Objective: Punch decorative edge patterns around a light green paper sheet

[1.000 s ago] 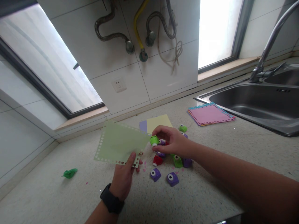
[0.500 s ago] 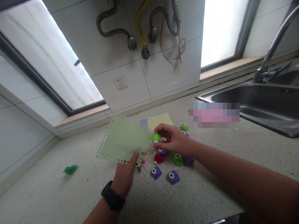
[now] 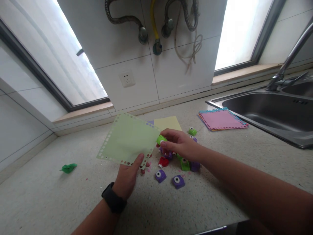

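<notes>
My left hand pinches the lower right corner of a pale green sheet of paper, thumb on top. Small shapes, hearts and stars among them, are cut out along several of its edges. A green craft punch is gripped in the fingers of my right hand, at the sheet's right edge. Whether the paper sits in the punch's slot I cannot tell. Below that hand lie a red punch, a purple punch, another purple punch with a star on its button and a green punch.
Yellow paper lies behind my right hand. A stack of punched coloured sheets rests by the steel sink. At the left is a crumpled green piece. Pink scraps dot the counter. A wall with pipes stands behind.
The view has shifted a little. My right hand has tilted the green punch and keeps it at the sheet's right edge. The left hand still holds the paper.
</notes>
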`<state>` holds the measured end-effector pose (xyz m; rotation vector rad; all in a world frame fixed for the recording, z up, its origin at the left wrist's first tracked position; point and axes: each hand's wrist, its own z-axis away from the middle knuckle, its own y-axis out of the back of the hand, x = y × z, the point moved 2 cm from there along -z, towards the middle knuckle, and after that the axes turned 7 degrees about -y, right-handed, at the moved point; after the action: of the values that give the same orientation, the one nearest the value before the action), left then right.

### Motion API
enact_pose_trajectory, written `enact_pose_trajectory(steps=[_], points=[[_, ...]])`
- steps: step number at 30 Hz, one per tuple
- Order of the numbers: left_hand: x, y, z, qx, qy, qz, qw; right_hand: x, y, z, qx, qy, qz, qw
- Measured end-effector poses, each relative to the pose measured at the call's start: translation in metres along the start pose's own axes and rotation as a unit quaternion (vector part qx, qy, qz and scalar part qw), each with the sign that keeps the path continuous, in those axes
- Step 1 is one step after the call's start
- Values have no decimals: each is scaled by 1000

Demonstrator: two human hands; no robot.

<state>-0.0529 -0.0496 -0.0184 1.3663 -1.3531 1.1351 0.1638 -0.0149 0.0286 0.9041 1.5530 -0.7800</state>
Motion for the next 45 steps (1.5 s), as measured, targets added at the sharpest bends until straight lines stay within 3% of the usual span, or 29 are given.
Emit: enact_pose_trajectory(steps=[9,19,24,32,37,45], points=[[5,1,-1,13,-9,-42,999,0,-3,0,-2,10,-24,1000],[5,0,0,-5,-12,-62,998,4,-2,1,-2,-5,91,996],[9,-4,3,-33,7,-45,998,-1,-5,3,-8,-29,72,997],[6,-2,5,-30,38,-56,997,5,-8,2,-5,-35,40,999],[3,-1,5,-27,39,-36,998,8,-8,2,-4,-75,49,996],[5,-2,6,-42,23,-42,998,8,-13,-1,-17,-78,66,995]])
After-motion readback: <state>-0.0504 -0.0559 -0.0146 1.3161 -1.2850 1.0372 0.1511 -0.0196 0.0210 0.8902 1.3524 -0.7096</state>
